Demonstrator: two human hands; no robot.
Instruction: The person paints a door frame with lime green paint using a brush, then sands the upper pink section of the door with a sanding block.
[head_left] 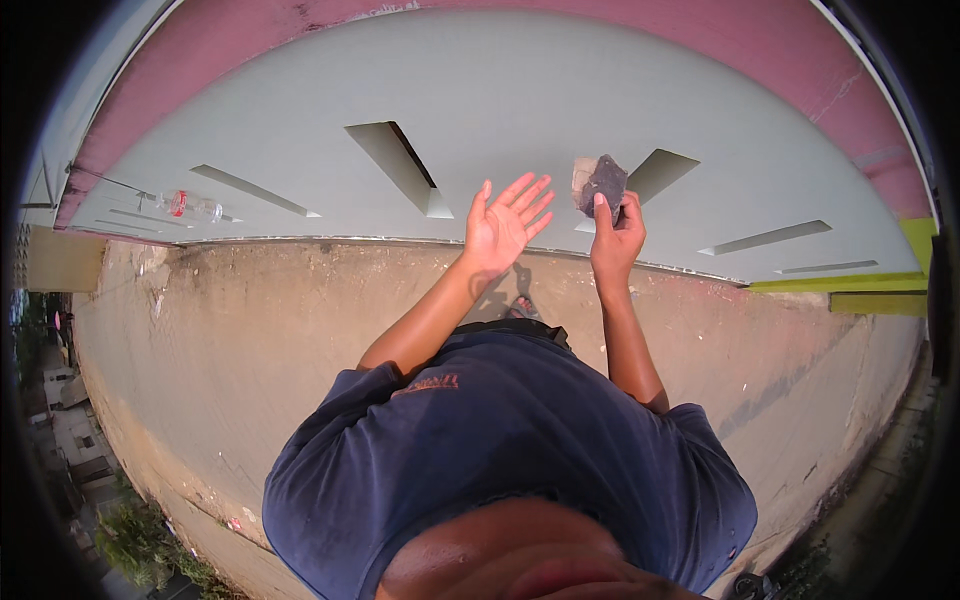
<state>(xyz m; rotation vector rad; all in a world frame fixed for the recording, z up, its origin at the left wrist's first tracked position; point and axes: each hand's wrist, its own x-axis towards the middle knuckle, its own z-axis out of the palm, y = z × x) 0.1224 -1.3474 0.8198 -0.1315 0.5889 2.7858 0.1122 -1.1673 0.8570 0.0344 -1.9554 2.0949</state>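
My right hand (618,235) holds up a rough chunk of stone (603,188), pinched between thumb and fingers. Its near face is dark grey, while the side toward the left is pale beige. Left of it, my left hand (503,226) is raised with the palm in view and the fingers spread. Nothing lies in that palm, and a gap separates it from the stone. Both hands are in front of a pale grey wall (500,90). A slanted slot (664,174) in the wall shows just behind and right of the stone.
More slots (400,165) run along the wall, below a pink band (690,25). A clear plastic bottle (190,206) with a red label hangs at the left by a thin line. Beneath me is dusty concrete ground (220,370). A yellow-green ledge (850,288) juts out at the right.
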